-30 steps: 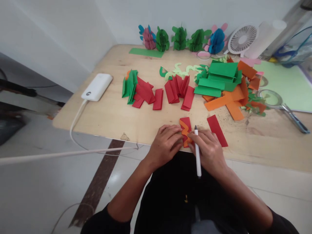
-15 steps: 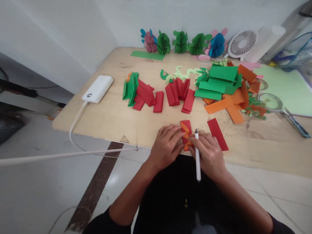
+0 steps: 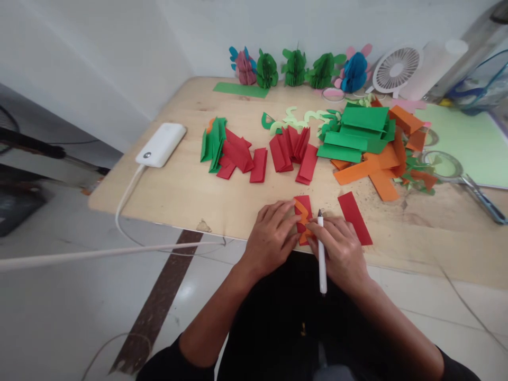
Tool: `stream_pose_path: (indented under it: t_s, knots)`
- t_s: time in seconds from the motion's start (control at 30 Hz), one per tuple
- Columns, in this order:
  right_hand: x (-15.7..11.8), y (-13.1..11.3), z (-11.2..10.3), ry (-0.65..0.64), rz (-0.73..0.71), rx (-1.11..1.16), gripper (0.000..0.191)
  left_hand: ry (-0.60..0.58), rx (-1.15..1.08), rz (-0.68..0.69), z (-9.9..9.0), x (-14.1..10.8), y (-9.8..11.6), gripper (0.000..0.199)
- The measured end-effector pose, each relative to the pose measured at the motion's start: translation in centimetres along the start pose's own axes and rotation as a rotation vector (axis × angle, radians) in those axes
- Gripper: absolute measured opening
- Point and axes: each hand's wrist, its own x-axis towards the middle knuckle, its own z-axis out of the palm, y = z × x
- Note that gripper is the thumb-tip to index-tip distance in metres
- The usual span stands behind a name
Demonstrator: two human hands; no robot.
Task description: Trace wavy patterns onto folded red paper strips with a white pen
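Observation:
At the table's front edge, a red folded paper [image 3: 303, 200] lies with a wavy-edged orange paper cutout [image 3: 301, 208] on top. From the left, my left hand [image 3: 270, 233] holds the cutout down, fingertips and thumb pressed on its side. My right hand [image 3: 340, 248] grips a white pen [image 3: 322, 270], which lies across the fingers with its dark tip pointing away from me. Fingertips of that same hand also touch the cutout's right side. The lower part of the cutout is partly covered by my fingers. Right of this hand lies a red paper strip [image 3: 355, 218].
Folded red papers [image 3: 259, 165] and folded green papers [image 3: 214, 143] lie mid-table. Green strips [image 3: 353, 140] and orange strips [image 3: 383, 185] are heaped at the right, near a cutter [image 3: 482, 198]. A white power bank [image 3: 162, 144] with a cable sits left. Paper figures [image 3: 294, 69] and a fan [image 3: 397, 71] stand behind.
Both hands, the pen and the papers hold nearly the same positions. Only the camera view has shifted slightly.

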Motion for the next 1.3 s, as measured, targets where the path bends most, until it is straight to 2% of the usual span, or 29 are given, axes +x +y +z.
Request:
stream_pose_path:
  t_s: [0.2, 1.3]
  knots:
    - [-0.04, 0.12, 0.05, -0.021, 0.012, 0.004, 0.02, -0.032, -0.008, 0.001, 0.0, 0.05, 0.0, 0.028]
    - [-0.05, 0.15, -0.05, -0.045, 0.005, -0.003, 0.018, -0.038, 0.022, -0.007, 0.5, -0.03, -0.32, 0.032]
